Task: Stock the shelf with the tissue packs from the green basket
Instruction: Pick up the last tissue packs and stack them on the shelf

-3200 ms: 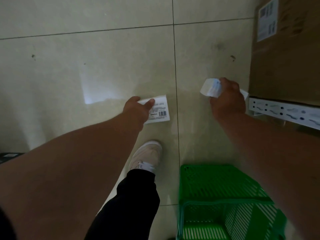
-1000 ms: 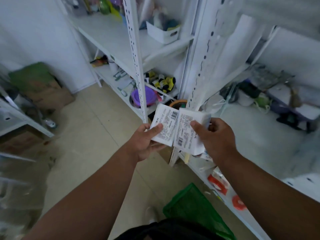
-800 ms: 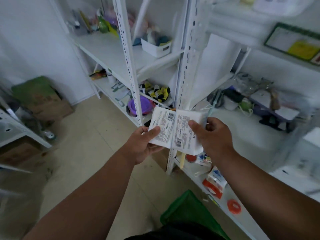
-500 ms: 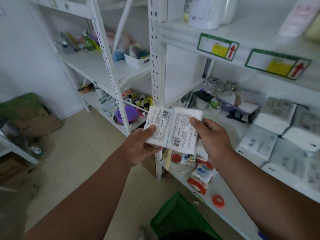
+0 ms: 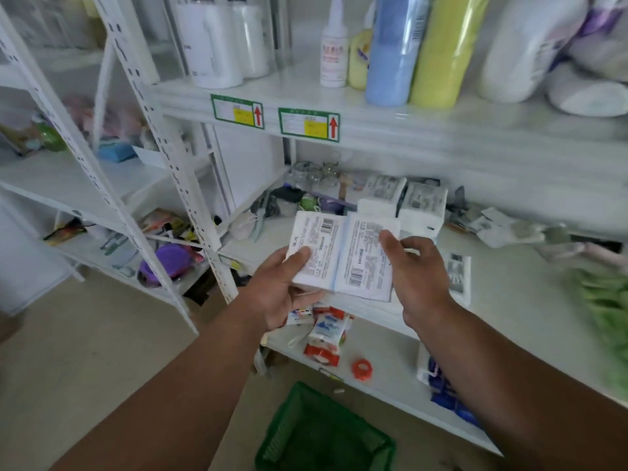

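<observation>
Left hand: the left hand (image 5: 278, 283) is held in front of the shelf; a white tissue pack (image 5: 314, 248) is gripped in it, with the thumb laid on the printed face and the other fingers under the pack.
Right hand: the right hand (image 5: 416, 270) is closed around a second tissue pack (image 5: 365, 263), the thumb pressed on its printed face near the upper edge.
Two packs: they are held side by side, the edges touching, barcodes and small print turned to the camera.
Position of packs: they are kept in the air, just before the front edge of the middle shelf (image 5: 503, 283), not resting on it.
Stocked packs: two more packs (image 5: 404, 202) are seen stacked on this shelf, directly behind the held ones; another flat pack (image 5: 458, 277) is laid to the right of the right hand.
Green basket: the green basket (image 5: 323, 433) is placed on the floor, below the arms and close to the lowest shelf board; what is inside cannot be told.
Upper shelf: white bottles (image 5: 221, 39), a blue roll (image 5: 394, 49) and a yellow roll (image 5: 445, 49) are stood there; two green-framed price labels (image 5: 275, 119) are fixed on its front edge.
Lower shelf: small red-and-white packets (image 5: 324, 338) and a red ring (image 5: 362, 368) are laid there.
</observation>
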